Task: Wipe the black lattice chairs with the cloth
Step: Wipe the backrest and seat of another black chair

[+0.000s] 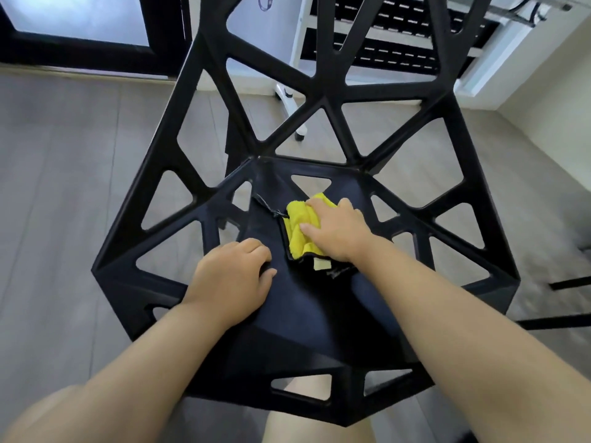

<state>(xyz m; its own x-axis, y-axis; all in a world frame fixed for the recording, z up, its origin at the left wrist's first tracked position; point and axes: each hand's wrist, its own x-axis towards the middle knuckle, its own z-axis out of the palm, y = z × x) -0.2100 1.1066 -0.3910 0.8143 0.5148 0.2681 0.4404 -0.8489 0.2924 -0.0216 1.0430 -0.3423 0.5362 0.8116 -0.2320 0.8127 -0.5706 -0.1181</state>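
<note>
Two hands on the seat. Right hand (pixel 335 233) is palm-down on a bunched yellow cloth (pixel 300 225), with thumb and fingers curled over it, gripping it and pressing it to the seat (pixel 307 302). Cloth sticks out left of and ahead of that hand, and its dark-trimmed edge with a small yellow tag shows just below the wrist. A thin black cord (pixel 268 207) lies on the seat, touching the cloth's left side.

Left hand (pixel 232 276) is beside the right hand, lower and to its left, apart from the cloth. It rests knuckles-up on the seat with fingers curled under and thumb tip on the surface; nothing is visible in it.

Both forearms reach in from the near edge. The seat is a dark panel in the middle of the black lattice chair (pixel 179 174), with triangular openings all round both hands and the backrest rising beyond them. A bare leg (pixel 307 388) shows through the near openings, below the wrists.

Grey wood-look floor (pixel 64 155) lies under everything. Beyond the backrest is a white stand leg with a caster (pixel 297 113). Far left of the hands is a black-framed door (pixel 80 49). Far right, thin black legs (pixel 569 282) of something, cut off.
</note>
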